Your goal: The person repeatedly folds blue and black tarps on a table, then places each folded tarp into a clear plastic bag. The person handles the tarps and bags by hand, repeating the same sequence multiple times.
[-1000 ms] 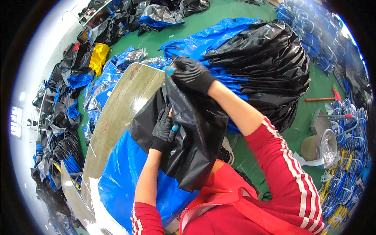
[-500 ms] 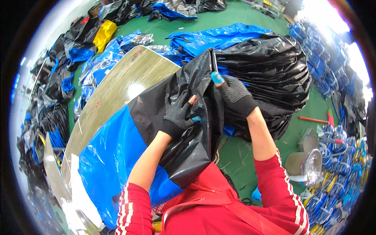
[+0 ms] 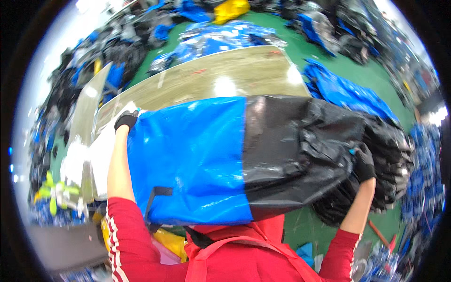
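A large flat bag [image 3: 221,155], blue on its left half and black on its right, lies stretched sideways in front of me over a long shiny table [image 3: 221,75]. My left hand [image 3: 126,120], in a black glove, grips the bag's blue far-left corner. My right hand [image 3: 364,162], also gloved in black, holds the crumpled black end at the right. A black strap hangs from the blue half near my red sleeve.
A heap of black bags [image 3: 394,155] sits behind my right hand. Blue bags [image 3: 343,91] lie on the green floor beyond it. Piles of black and blue bags ring the table, with a yellow one [image 3: 230,9] far back. White sheets [image 3: 98,155] lie at the left.
My view has swung left. My hands have moved far apart, and the bunched black and blue bag is now spread out flat between them across the table.
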Motion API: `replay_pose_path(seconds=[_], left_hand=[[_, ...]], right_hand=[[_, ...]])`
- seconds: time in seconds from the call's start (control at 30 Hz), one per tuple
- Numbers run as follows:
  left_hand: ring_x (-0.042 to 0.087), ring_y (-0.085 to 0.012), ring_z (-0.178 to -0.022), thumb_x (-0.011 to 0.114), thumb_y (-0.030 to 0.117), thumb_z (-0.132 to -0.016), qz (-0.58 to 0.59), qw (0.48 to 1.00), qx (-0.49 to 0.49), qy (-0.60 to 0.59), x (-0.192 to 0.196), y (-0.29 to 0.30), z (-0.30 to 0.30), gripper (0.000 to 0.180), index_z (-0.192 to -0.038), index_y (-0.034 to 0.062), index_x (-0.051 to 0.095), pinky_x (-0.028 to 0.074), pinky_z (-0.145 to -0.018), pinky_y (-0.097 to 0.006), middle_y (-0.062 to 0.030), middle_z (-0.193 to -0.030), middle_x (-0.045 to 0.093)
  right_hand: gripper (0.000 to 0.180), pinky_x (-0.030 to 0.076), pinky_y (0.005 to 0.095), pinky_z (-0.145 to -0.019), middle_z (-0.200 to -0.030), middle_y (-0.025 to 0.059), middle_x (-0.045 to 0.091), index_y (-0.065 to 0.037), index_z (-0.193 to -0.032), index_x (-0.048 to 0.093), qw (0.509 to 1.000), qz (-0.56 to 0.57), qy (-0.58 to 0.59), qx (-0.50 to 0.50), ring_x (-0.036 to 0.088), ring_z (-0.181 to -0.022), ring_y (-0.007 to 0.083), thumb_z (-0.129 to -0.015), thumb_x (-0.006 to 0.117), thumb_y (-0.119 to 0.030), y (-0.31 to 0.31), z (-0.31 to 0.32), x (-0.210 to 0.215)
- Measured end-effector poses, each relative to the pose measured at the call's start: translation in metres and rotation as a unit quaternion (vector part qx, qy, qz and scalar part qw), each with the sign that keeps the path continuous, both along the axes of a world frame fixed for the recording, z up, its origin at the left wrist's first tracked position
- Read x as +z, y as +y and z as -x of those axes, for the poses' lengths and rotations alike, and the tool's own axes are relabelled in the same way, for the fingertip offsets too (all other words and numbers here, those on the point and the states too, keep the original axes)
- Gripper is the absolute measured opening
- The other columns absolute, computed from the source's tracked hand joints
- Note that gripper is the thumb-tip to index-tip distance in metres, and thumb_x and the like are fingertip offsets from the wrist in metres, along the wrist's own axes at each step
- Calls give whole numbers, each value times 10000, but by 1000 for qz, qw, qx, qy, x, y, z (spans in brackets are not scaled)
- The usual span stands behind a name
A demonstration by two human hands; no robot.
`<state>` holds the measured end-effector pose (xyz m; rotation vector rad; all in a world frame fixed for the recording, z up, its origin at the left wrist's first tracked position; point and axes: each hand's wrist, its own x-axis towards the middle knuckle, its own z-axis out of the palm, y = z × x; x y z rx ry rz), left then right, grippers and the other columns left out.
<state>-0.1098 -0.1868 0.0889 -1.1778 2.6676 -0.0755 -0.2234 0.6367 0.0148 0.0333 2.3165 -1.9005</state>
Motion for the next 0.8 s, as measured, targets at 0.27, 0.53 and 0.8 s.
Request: replay_pose_path(seconds=[0.27,0.53,0.8], left_hand=[[566,-333,-1189,335,650,-930,-163,985,62,3,-70,-73,-30,727,-1322,82,566,398,-1035,-436,-175,-1346,558],[673,-346,-910,569,276,-812,14,958,-287,-5,-139,-152,3,240,-870,102,723,522,-758,-428,-181,-950,698],[560,-385,-1095,567,359,-895,170,974,-39,143,-139,-100,-51,408,-1156,48,611,430,-949,-463,-232,-1133,603]], right_hand=[[501,462,365,-787,-992,119,658,14,-1049,649,932,-358,21,-53,592,-923,239,-874,629,-455,-16,131,37],[449,446,457,-730,-788,216,644,-14,-855,654,886,-429,160,-77,607,-811,396,-847,639,-462,-31,122,48],[347,426,330,-642,-691,136,569,16,-807,584,876,-377,282,-108,480,-637,206,-832,703,-309,-51,106,45]])
